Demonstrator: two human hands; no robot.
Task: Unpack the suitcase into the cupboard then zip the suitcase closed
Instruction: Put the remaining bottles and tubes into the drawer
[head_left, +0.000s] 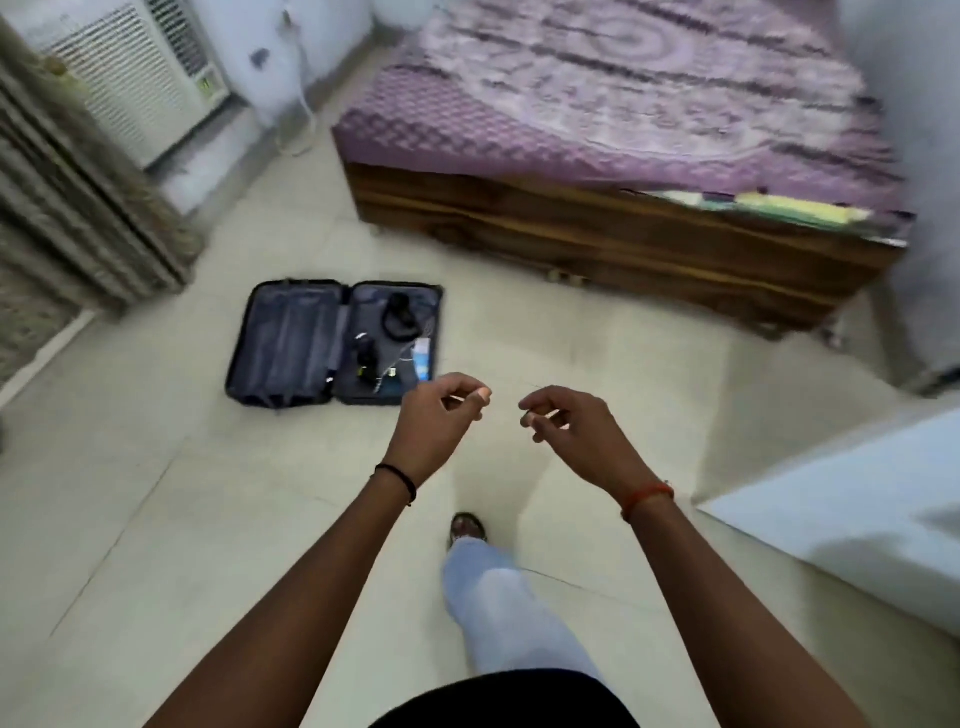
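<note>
I am looking down at the suitcase (335, 345) lying open flat on the pale tiled floor (156, 519), between the curtain (67, 208) on the left and the wooden bed (618, 171) ahead, and I am judging that the unpacking is not finished: the right half is still holding small things — a black coiled item (397, 317), another dark object (366, 358) below it and a blue-and-white packet (423, 358) by the edge. The main risk I am seeing is zipping too early and shutting those bits inside, or a thin white cord that seems to be trailing among them catching in the zip teeth. Small loose items may also slip from the fingers on the way to the cupboard, which I am not clearly making out here; the white panel (857, 509) at the right could be its door, but I cannot tell. A foot (467, 526) is stepping forward on the bare tile, so a trip over the case's raised rim is possible. My left hand (436, 415) is hanging in the air near the suitcase's near corner, fingers loosely curled and holding nothing; my right hand (566, 421) is mirroring it just beside — relaxed, empty, touching nothing.
</note>
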